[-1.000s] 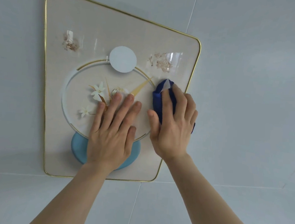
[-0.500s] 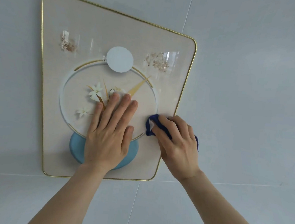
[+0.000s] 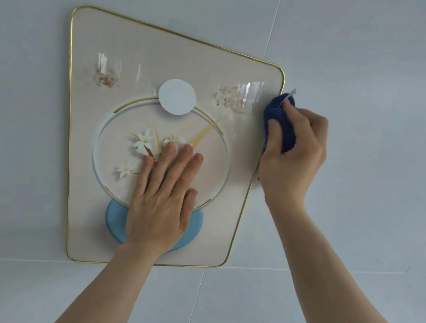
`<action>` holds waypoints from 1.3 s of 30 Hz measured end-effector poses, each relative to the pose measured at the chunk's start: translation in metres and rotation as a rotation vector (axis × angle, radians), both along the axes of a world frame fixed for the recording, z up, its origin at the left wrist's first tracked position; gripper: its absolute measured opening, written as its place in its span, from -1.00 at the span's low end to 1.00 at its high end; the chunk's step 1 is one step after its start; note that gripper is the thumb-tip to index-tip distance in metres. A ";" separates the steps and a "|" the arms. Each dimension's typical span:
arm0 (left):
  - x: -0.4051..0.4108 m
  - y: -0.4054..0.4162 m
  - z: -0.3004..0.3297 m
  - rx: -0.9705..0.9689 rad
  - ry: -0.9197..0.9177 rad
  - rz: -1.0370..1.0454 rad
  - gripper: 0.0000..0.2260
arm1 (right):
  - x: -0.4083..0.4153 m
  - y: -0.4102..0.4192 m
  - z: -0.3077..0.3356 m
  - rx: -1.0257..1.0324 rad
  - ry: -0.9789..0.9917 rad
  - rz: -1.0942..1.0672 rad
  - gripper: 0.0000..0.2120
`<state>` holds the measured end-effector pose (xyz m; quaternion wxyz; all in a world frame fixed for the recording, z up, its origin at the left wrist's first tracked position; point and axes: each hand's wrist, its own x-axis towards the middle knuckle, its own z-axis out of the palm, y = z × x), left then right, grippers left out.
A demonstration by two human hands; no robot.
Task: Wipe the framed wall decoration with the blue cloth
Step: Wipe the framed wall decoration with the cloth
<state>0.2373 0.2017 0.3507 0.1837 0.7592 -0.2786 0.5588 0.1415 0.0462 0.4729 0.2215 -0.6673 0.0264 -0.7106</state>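
While the left hand (image 3: 160, 205) lies flat on the framed wall decoration (image 3: 143, 57), fingers stretched out and close together with nothing in them, it covers the lower middle of the picture, over the painted ring and the light blue shape at the bottom. Only one view to go on, the head camera. The decoration hangs on a pale tiled wall (image 3: 370, 59) and has a thin gold rim with rounded corners, white flowers inside the ring, a pale round disc above it, and brownish speckled patches near both upper corners. The right hand (image 3: 293, 155) is curled tight around the blue cloth (image 3: 283, 123), bunched up in the fist, and presses it against the frame's right edge just below the upper right corner. A small white tag pokes out of the cloth's top.
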 end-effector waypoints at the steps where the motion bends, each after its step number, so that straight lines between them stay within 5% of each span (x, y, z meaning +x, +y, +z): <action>1: 0.000 0.000 0.000 0.000 -0.001 -0.005 -0.47 | 0.001 0.004 0.008 -0.007 -0.014 0.024 -0.68; 15: 0.000 0.000 -0.001 0.002 -0.002 -0.011 -0.46 | 0.047 0.030 0.021 -0.159 -0.094 -0.088 -0.76; 32: 0.000 0.002 -0.001 0.024 0.005 0.016 -0.45 | 0.041 0.017 0.001 -0.675 0.051 -0.274 -0.72; 39: -0.001 0.000 -0.001 0.008 0.003 0.005 -0.46 | 0.020 -0.022 -0.010 -0.444 0.076 -0.315 -0.80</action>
